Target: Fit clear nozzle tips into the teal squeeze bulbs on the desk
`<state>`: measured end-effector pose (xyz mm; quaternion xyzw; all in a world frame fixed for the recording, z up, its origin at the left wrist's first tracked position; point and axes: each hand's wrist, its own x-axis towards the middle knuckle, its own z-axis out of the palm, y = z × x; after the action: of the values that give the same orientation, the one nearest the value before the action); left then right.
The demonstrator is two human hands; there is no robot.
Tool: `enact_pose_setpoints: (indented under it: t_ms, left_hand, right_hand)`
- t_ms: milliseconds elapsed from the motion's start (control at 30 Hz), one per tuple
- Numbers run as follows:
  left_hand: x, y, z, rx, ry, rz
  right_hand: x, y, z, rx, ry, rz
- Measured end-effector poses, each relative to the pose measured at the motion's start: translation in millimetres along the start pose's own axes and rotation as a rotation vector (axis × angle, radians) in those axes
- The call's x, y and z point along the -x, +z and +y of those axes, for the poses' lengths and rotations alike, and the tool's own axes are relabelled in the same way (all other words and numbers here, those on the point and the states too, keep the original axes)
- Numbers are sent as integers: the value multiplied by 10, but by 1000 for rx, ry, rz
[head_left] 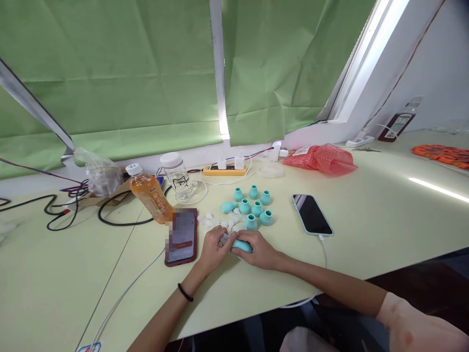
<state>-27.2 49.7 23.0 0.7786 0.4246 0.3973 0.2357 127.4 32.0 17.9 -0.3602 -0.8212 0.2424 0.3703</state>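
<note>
Both bare arms come in from the bottom and meet on the pale green table [366, 234]. The left hand [211, 251] and the right hand [261, 252] touch, and between them is a small teal egg-shaped plastic piece [243, 246]. It lies sideways, its long way going left to right. The right hand's fingers are curled tight over its right half. The left hand's fingers are pinched together on a tiny pale bit [224, 239] at its left tip. Both wrists rest low, the left one with a thin black band [185, 292]. Just behind the hands stand little teal cups [256, 209] and white bits [219, 222]. A red phone [181, 239] lies beside the left hand
</note>
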Motion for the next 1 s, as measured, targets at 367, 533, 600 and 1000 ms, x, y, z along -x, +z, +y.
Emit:
enact_pose_setpoints:
  t_ms: [367,533,600,1000]
  left_hand:
    - [-104,-6,-72,814,-457,-180]
    - [-232,-192,-164,407,-342,112]
    - [-301,-229,-252,81,-237,135]
    - [-630,-89,-807,-605,48,-34]
  right_hand:
    - [12,-54,-53,24,-291,-15]
    - [25,-60,-20,-2,-309,84]
    - [30,-49,-7,-20,-309,106]
    - [-90,-818,80,124,-129,527]
